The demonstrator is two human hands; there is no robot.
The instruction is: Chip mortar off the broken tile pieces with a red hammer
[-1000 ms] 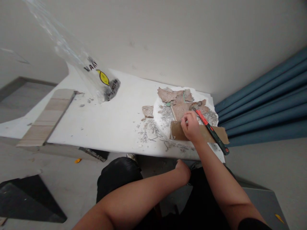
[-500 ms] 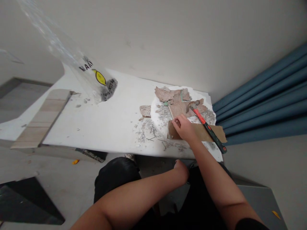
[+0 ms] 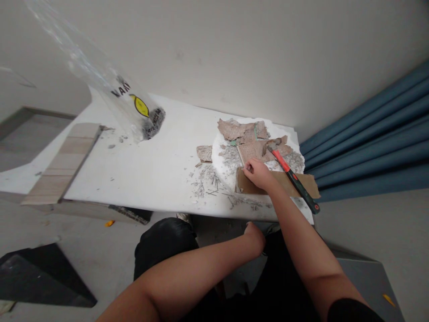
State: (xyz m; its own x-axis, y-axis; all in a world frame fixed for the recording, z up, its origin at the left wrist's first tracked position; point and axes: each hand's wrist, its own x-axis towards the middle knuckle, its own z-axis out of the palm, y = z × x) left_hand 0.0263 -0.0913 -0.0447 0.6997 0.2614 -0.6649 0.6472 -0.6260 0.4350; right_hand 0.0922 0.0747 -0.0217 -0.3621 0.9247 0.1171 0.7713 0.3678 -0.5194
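My right hand (image 3: 258, 173) is closed with its fingers curled together over the left part of a brown cardboard strip (image 3: 288, 181); what it pinches, if anything, is hidden. A hammer (image 3: 290, 172) with a red and black handle lies across the strip, its head on torn, perforated brownish board pieces (image 3: 253, 150). Under these is a white sheet with ragged edges (image 3: 219, 163), strewn with grey crumbs. Loose nails (image 3: 213, 184) lie to the left of my right hand. My left hand (image 3: 255, 237) hangs below the table's front edge, its fingers hidden.
A clear plastic bag (image 3: 134, 105) with a yellow print stands on the white table (image 3: 157, 170). Farther left lies a wood-patterned plank (image 3: 65, 163). Blue curtains (image 3: 368, 147) hang at right. A black angular object (image 3: 47, 277) is on the floor.
The view has shifted slightly, moving the scene a little to the right. My right hand stays over the cardboard strip, and my left hand stays below the table edge.
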